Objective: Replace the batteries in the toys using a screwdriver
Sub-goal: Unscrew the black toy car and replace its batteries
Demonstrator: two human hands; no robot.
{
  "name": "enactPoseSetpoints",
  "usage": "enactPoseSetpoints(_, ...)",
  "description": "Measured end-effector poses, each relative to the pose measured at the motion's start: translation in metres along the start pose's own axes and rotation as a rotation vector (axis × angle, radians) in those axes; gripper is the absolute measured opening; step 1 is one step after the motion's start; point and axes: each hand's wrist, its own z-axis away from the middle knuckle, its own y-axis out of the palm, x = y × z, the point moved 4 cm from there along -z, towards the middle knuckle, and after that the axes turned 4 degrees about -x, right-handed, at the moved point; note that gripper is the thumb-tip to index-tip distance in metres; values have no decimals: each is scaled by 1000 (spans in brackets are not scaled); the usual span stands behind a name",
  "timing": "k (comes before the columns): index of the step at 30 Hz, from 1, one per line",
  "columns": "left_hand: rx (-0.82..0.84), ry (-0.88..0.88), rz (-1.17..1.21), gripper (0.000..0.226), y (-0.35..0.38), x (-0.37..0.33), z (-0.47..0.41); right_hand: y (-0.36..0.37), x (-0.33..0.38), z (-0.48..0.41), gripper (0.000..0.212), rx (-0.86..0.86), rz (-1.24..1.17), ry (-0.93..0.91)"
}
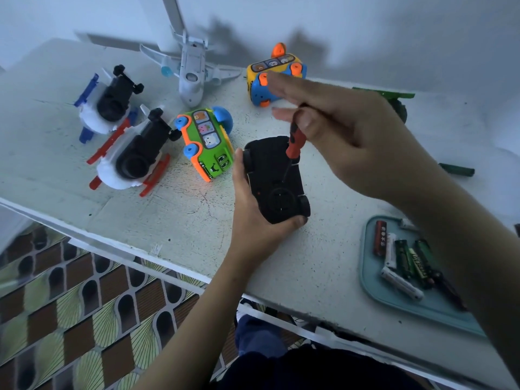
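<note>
A black toy car lies upside down at the table's middle, its underside facing up. My left hand grips it from the left and below, thumb at its near end. A red-and-black screwdriver stands tilted with its thin shaft reaching down onto the car's underside. My right hand pinches the screwdriver's handle top between thumb and a finger, the other fingers stretched out to the left.
A teal tray with several batteries sits at the right front. A green bus, yellow-blue bus, white plane and two black-and-white toys lie to the left and behind. Green objects lie far right.
</note>
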Motion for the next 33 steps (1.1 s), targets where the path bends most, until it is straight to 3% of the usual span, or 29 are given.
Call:
enactPoseSetpoints(2, 6, -5, 8, 124, 0, 0, 0, -1, -1, -2, 39, 13, -101, 2)
enactPoseSetpoints(7, 16, 10, 18, 123, 2, 3, 1, -17, 2, -6, 18, -121, 230, -83)
enactPoseSetpoints(10, 17, 5, 19, 123, 2, 4, 1, -24, 2, -9, 25, -147, 485, -77)
enactPoseSetpoints(17, 22, -12, 19, 123, 3, 2, 1, -26, -8, -2, 47, -145, 730, -10)
enactPoseSetpoints(23, 18, -3, 0, 124, 4, -1, 2, -24, -8, 3, 32, -14, 324, 42)
enactPoseSetpoints(27, 3, -20, -7, 126, 1, 4, 0, -16, 0, 6, 31, 54, 259, -68)
enactPoseSetpoints(31, -2, -40, -1, 127, 1, 3, 0, -12, 3, 5, 13, 21, 362, -148)
enactPoseSetpoints(33, 1, -46, -8, 127, 1, 1, -1, -13, 6, 3, 16, -17, 410, -149)
